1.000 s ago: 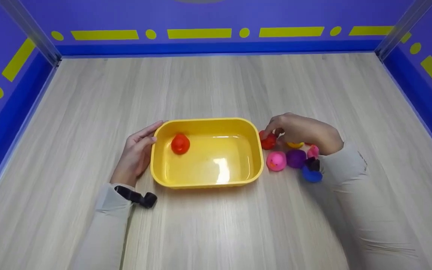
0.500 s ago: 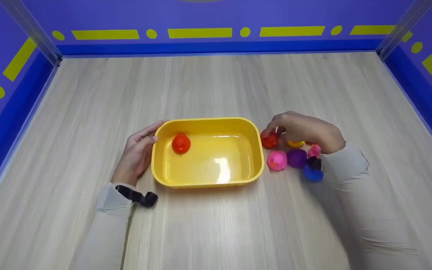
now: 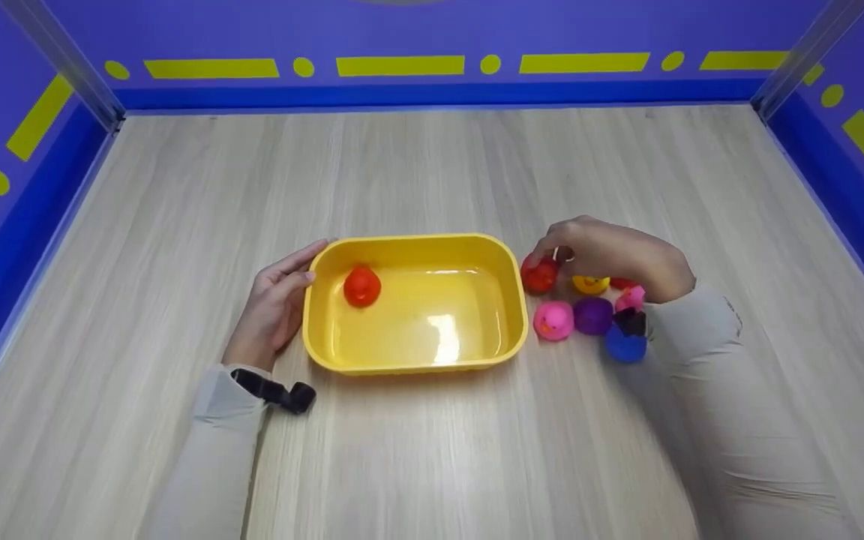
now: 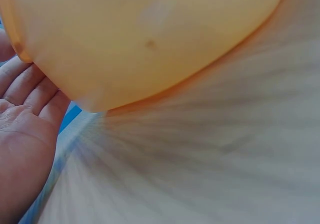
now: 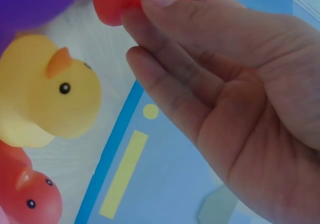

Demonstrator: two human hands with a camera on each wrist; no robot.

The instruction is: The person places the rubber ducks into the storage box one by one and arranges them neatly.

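Observation:
A yellow plastic tub (image 3: 417,370) stands in the middle of the table in the head view. My left hand (image 3: 271,311) holds its left end, thumb at the rim and fingers against the outer wall. Inside the tub, towards the left, is a red rubber duck (image 3: 362,287). Just past the tub's right end my right hand (image 3: 612,251) pinches another red rubber duck (image 3: 541,277) between thumb and fingers. The right wrist view shows this held duck (image 5: 112,7) at its top edge, with a yellow duck (image 5: 50,89) and a further red duck (image 5: 37,194) beside the hand.
Below the right hand sit a pink duck (image 3: 554,321), a purple one (image 3: 593,316), a smaller-looking pink one (image 3: 631,298) and a blue one (image 3: 626,345), partly covered by the black wrist camera (image 3: 631,323). Blue-purple walls (image 3: 432,37) border the table.
My right hand has shifted slightly up and right with the pinched red duck, a little away from the tub. More of the yellow duck shows. The left hand keeps its hold on the tub.

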